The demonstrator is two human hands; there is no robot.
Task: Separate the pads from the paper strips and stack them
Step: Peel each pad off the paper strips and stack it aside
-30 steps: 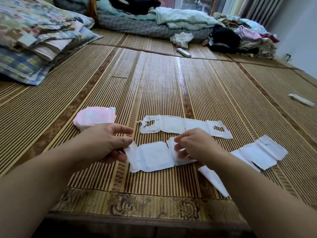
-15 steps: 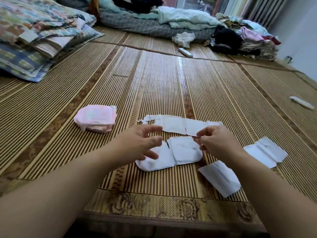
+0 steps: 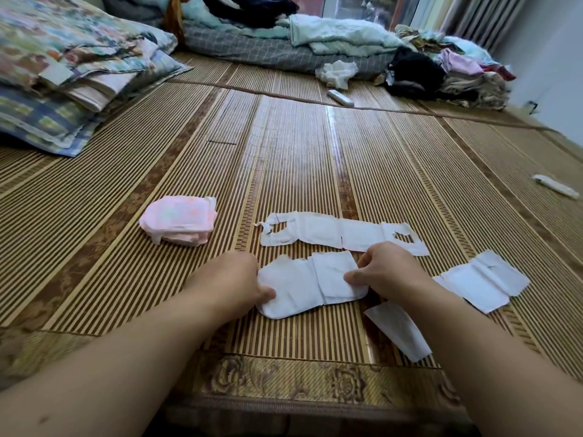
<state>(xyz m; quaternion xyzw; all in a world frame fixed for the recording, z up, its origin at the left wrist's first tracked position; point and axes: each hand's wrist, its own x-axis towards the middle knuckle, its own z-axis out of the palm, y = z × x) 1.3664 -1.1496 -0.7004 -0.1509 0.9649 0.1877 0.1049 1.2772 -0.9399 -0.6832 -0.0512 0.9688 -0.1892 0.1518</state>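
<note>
Your left hand [image 3: 233, 279] and right hand [image 3: 388, 272] were both on the strip [image 3: 309, 285]. It was a white two-panel piece lying flat on the mat [image 3: 284, 152], right of the stack [image 3: 179, 220] and nearer to you.

Left grip was closed on the strip's left end, with the thumb on top at the near corner. The fingers were curled and their tips were hidden.

Right grip was closed on the strip's right panel, with the thumb pressed on its top face and the fingers curled at the far edge. Couldn't tell whether any pad had lifted off the paper.

The stack was a pile of pink pads sitting on the mat, apart from both hands. Your left hand was the closer one to it.

- Far strip [image 3: 334, 234]: right of the stack at about the same depth, lying flat. Its middle panels were solid and both ends had cut-out holes. Your right knuckles overlapped its near edge in view.
- Third strip [image 3: 482, 282]: well right of the stack, past your right wrist, flat and creased.
- Scrap [image 3: 397, 329]: a white piece right of the stack and closest to you, just beside your right forearm.
- Pillows [image 3: 63, 74]: behind and left of the stack.
- Clothes [image 3: 441, 74]: far behind the stack, to the right.
- White bar [image 3: 340, 97]: far behind the stack, on the mat.
</note>
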